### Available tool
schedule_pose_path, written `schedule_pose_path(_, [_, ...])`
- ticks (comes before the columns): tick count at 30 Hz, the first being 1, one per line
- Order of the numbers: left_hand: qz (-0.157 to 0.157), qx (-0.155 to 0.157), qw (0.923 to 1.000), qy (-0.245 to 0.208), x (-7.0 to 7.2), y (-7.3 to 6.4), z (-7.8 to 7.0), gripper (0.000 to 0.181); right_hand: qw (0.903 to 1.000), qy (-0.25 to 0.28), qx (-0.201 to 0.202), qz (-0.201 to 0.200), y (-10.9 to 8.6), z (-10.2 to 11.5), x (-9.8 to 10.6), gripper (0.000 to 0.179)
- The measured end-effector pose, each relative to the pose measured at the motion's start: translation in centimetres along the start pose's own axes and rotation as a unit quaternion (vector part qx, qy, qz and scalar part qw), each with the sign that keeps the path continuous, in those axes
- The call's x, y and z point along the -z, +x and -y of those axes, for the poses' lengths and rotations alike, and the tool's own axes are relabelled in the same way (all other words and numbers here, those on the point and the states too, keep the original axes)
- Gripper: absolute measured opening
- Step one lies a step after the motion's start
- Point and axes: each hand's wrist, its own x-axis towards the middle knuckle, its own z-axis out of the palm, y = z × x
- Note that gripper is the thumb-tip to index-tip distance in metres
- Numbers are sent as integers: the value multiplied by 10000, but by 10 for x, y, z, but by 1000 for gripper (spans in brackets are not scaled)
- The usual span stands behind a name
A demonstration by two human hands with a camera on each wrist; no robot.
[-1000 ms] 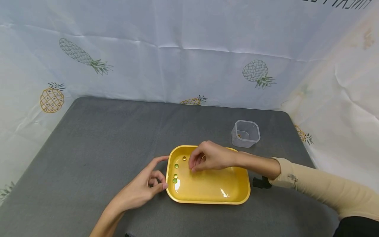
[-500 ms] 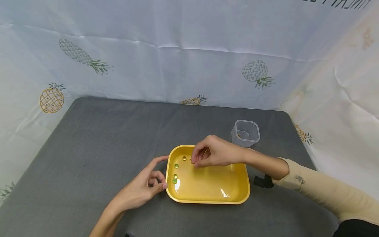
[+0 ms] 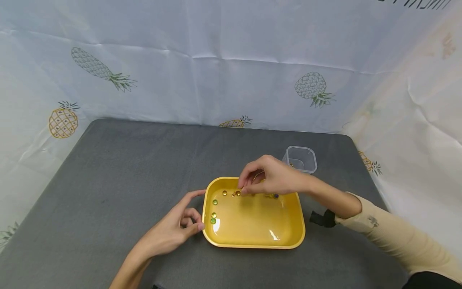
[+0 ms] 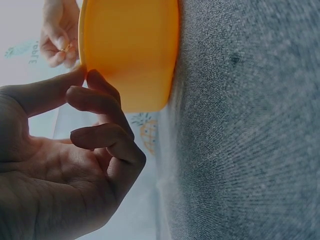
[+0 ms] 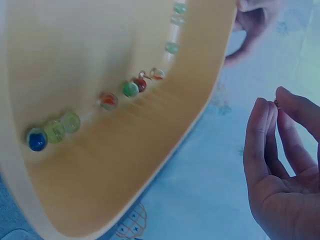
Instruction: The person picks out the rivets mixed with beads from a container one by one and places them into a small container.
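A yellow tray (image 3: 252, 245) lies in the middle of the head view. My left hand (image 3: 173, 230) holds its left rim, with thumb and index finger at the edge and the other fingers curled. Above the tray's far side, my right hand (image 3: 276, 176) pinches a tiny brownish metal piece (image 5: 277, 103) between thumb and fingertips. Its exact kind is too small to tell. Inside the tray are several glass marbles, among them a green marble (image 3: 215, 202), an amber one (image 3: 225, 193) and a blue one (image 5: 37, 139). A small metal piece with a ring-like end (image 5: 143, 75) lies among them.
Behind the tray to the right stands a clear plastic container (image 3: 306, 160) with a small gold-coloured piece (image 3: 292, 165) in it. A grey cloth-covered table (image 3: 137, 172) carries everything. A pineapple-print curtain (image 3: 216, 88) hangs at the back and sides.
My right hand has risen from the tray's inside toward its far right edge, uncovering marbles and the small metal piece along the far wall. The left hand has stayed at the rim.
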Motion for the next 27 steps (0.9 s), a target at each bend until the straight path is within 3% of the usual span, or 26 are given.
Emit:
schedule_pose_path(6, [-15, -28, 10000, 23, 0, 0, 0, 80, 9997, 192, 12, -169, -6, 0, 7, 9])
schedule_pose_path(14, [3, -31, 10000, 17, 0, 0, 0, 81, 9964, 434, -164, -711, -20, -5, 16, 11])
schedule_pose_path(27, [-21, 32, 10000, 31, 0, 0, 0, 80, 9895, 163, 4, -1438, -47, -22, 34, 15])
